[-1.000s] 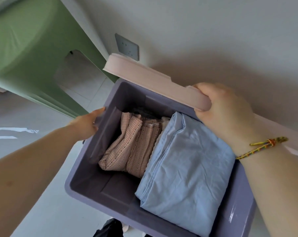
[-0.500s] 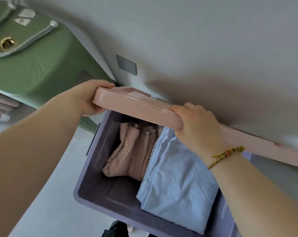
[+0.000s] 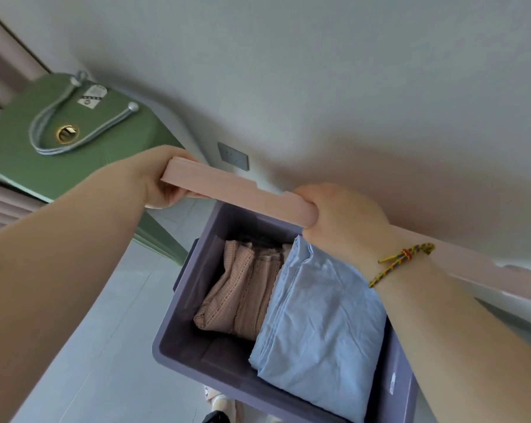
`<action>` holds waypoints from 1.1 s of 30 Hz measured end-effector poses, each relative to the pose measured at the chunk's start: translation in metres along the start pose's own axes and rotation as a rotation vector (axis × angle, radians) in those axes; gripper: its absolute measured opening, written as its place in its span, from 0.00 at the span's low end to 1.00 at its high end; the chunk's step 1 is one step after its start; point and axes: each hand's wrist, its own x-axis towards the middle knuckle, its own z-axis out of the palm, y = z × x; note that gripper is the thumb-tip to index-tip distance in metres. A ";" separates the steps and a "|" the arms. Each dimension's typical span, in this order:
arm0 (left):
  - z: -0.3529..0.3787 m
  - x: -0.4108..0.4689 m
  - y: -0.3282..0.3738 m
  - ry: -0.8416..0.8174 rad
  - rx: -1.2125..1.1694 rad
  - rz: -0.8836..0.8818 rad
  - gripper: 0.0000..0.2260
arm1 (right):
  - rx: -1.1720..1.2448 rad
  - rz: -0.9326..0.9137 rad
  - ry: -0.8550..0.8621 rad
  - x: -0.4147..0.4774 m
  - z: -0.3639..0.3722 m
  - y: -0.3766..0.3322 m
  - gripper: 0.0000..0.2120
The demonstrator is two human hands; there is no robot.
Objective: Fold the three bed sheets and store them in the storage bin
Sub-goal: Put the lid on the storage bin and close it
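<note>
A purple storage bin (image 3: 178, 355) stands on the floor below me. Inside it a folded light blue sheet (image 3: 319, 325) lies on the right and a folded pink checked sheet (image 3: 243, 294) on the left; a dark fabric shows behind them. Above the bin's far side I hold a pink lid (image 3: 236, 190) edge-on. My left hand (image 3: 154, 181) grips its left corner. My right hand (image 3: 343, 221), with a braided bracelet on the wrist, grips its near edge further right.
A green cabinet (image 3: 75, 154) with a grey cord and a brass ring on top stands at the left by the wall. A grey wall socket (image 3: 232, 156) sits just behind the lid. Pale floor tiles (image 3: 111, 346) lie left of the bin.
My left hand left the bin's rim and took the lid's left corner. Both hands have lifted the lid higher over the bin, and my view tilted up.
</note>
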 end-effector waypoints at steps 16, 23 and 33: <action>-0.048 -0.063 -0.104 -0.001 -0.137 0.069 0.07 | -0.024 -0.131 0.189 -0.102 0.050 -0.061 0.28; -0.081 -0.037 -0.183 -0.074 0.168 0.069 0.19 | -0.016 -0.102 0.060 -0.152 0.156 -0.094 0.27; -0.080 0.043 -0.288 0.157 0.400 0.205 0.28 | 0.001 -0.090 0.081 -0.168 0.297 -0.089 0.28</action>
